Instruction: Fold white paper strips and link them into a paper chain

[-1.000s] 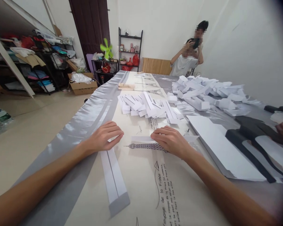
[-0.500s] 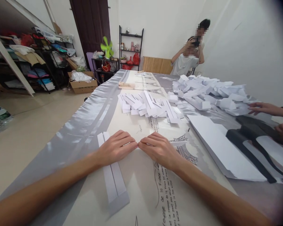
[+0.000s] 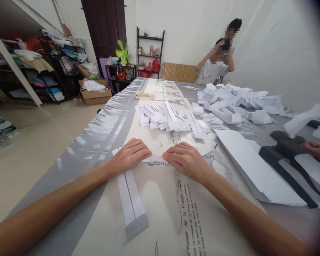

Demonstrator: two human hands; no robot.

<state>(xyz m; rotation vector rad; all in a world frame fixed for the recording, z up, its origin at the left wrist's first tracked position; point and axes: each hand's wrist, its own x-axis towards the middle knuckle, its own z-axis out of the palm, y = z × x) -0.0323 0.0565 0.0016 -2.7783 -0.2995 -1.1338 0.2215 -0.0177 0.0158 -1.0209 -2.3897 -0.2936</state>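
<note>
The left hand [image 3: 132,156] and right hand [image 3: 186,160] have their fingers drawn together on the strip [image 3: 157,158], thumbs close to forefingers, the two sets of fingertips just apart; the strip bridges that gap above the runner [image 3: 160,202], its ends hidden by the hands; if one hand presses or pulls harder, the strip could skew and take a crooked crease; if both push inward, it may buckle in the gap; the slip [image 3: 133,199] passes beneath the left hand, running towards the wearer from its fingers, so a dragging wrist could crumple it; the pile [image 3: 170,119] sits beyond the fingertips, and a forward slide might scatter it.
</note>
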